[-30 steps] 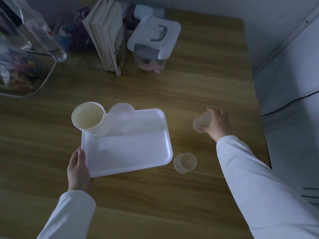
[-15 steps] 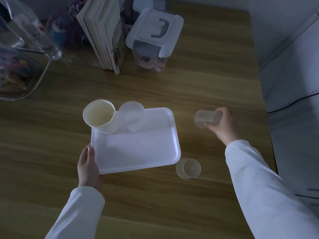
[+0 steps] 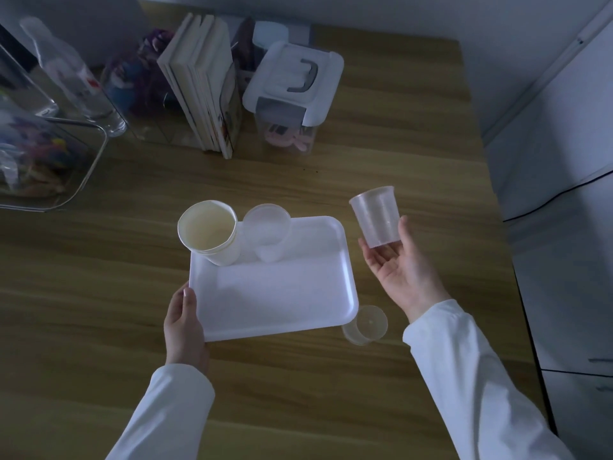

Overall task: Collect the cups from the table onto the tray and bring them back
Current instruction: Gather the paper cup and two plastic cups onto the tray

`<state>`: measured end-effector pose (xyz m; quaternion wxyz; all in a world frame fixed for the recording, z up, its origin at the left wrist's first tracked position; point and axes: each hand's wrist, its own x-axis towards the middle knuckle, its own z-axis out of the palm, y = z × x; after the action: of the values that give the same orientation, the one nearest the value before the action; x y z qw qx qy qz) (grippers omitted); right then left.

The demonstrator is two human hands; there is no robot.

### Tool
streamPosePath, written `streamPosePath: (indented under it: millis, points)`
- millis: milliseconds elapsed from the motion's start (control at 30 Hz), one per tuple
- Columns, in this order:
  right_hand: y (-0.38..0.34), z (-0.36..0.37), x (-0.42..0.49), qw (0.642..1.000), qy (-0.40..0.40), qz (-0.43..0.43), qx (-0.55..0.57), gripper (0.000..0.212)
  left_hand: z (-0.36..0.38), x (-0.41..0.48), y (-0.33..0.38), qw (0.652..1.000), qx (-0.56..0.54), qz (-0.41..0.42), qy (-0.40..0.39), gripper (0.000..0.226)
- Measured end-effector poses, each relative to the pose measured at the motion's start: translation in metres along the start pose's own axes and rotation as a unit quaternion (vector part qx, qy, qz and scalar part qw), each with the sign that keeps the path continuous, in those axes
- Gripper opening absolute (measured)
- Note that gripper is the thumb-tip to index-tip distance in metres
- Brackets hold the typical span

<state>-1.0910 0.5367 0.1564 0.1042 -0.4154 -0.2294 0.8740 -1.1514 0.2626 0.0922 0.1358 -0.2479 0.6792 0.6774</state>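
A white tray (image 3: 285, 293) lies on the wooden table (image 3: 99, 277). My left hand (image 3: 184, 323) grips its near left corner. At the tray's far left stand a white paper cup (image 3: 209, 232) and a clear plastic cup (image 3: 268, 232), side by side. My right hand (image 3: 401, 270) holds a second clear cup (image 3: 376, 215) upright in the air, just right of the tray's far right corner. A third clear cup (image 3: 366, 325) stands on the table beside the tray's near right corner.
Upright books (image 3: 202, 88), a lidded white-topped storage box (image 3: 293, 91), a clear bin of colourful items (image 3: 39, 154) and a glass bottle (image 3: 73, 78) line the table's far side. The table's right edge (image 3: 504, 260) runs close to my right hand.
My right hand lifted the clear cup off the table, turned it upright and brought it closer to the tray. My left hand stayed on the tray.
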Motion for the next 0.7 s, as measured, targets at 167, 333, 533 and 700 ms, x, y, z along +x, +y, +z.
streamPosePath:
  millis: [167,333,533,700]
  points:
    - [0.015,0.01,-0.009,0.995,-0.087,0.03,0.04,0.046,-0.009,-0.002,0.001,1.0,0.001,0.006,0.002,0.023]
    - [0.03,0.017,-0.012,0.989,-0.143,-0.005,-0.034,0.038,-0.019,-0.005,0.004,1.0,0.0,0.004,-0.006,0.022]
    - [0.048,0.021,-0.013,0.914,-0.102,-0.153,-0.361,0.053,-0.028,-0.007,0.005,1.0,-0.003,0.004,-0.01,0.022]
    - [0.061,0.024,-0.018,0.783,0.008,-0.244,-0.572,0.069,-0.034,-0.008,0.007,1.0,-0.013,0.001,-0.016,0.022]
